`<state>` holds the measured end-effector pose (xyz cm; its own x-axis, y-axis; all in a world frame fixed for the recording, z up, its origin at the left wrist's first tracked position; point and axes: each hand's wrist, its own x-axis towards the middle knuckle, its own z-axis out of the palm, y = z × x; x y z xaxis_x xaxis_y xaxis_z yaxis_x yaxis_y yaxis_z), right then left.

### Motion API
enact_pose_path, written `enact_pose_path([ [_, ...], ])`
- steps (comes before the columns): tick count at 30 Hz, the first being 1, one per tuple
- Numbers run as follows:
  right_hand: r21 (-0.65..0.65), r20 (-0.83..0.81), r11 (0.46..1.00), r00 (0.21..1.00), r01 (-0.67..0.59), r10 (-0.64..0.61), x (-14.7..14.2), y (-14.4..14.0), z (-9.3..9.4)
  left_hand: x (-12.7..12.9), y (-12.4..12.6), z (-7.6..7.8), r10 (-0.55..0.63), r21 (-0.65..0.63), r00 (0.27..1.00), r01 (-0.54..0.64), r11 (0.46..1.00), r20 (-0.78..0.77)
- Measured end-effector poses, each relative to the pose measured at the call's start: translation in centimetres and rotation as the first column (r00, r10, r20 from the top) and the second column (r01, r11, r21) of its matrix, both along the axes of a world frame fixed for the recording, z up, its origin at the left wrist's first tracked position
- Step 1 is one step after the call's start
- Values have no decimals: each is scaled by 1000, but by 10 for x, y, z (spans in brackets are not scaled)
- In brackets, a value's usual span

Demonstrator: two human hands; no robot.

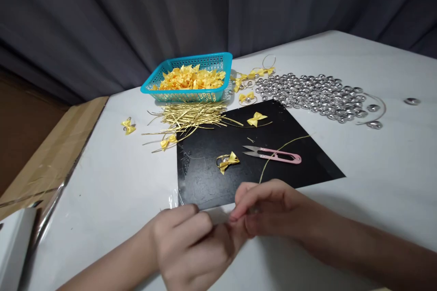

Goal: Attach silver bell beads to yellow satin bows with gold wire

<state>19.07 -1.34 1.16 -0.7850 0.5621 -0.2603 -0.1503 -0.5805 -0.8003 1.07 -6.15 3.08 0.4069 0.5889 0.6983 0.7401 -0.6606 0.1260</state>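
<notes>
My left hand is closed, its fingertips meeting those of my right hand at the near edge of the black mat. A thin gold cord rises from my right hand's pinch and crosses a pair of pink thread snips. What my left fingers grip is hidden. Beyond my hands, a yellow bow with a looped gold cord and a silver bead lies on the mat. Farther back on it sits another yellow bow.
A blue basket of yellow bows stands at the back, with a bundle of gold cords before it. Silver beads are heaped at back right. Finished-looking bow pieces lie nearby. Cardboard borders the table's left edge.
</notes>
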Motion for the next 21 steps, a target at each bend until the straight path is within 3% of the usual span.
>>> enact_pose_path([
  [1,20,52,1000,999,8,-9,0,2,-1,-3,4,1,-55,-17,997,54,998,-51],
  [2,46,93,999,996,10,-14,0,3,-3,-7,7,2,-214,-56,968,208,976,-134],
  [4,122,129,992,992,-17,1,-1,7,-5,-15,13,5,-331,-119,931,315,942,-157],
  [8,264,204,956,976,-126,73,-4,16,6,-20,18,3,-334,-190,939,314,930,-86],
  [10,302,285,948,959,-97,8,-6,22,17,-20,20,-2,-355,-209,934,342,916,-30],
  [11,344,308,938,948,-38,-75,-8,25,21,-20,21,-5,-320,-233,947,313,921,6],
  [13,459,276,880,922,122,-272,-9,32,26,-20,27,-11,-154,-253,988,150,956,7],
  [15,513,191,822,901,247,-390,-10,38,21,-21,36,-16,30,-270,999,-39,962,-35],
  [17,480,152,828,902,290,-404,-12,39,10,-20,48,-19,155,-463,986,-163,871,-56],
  [21,413,267,877,889,243,-372,-13,31,-7,-16,63,-18,256,-812,962,-72,578,97],
])
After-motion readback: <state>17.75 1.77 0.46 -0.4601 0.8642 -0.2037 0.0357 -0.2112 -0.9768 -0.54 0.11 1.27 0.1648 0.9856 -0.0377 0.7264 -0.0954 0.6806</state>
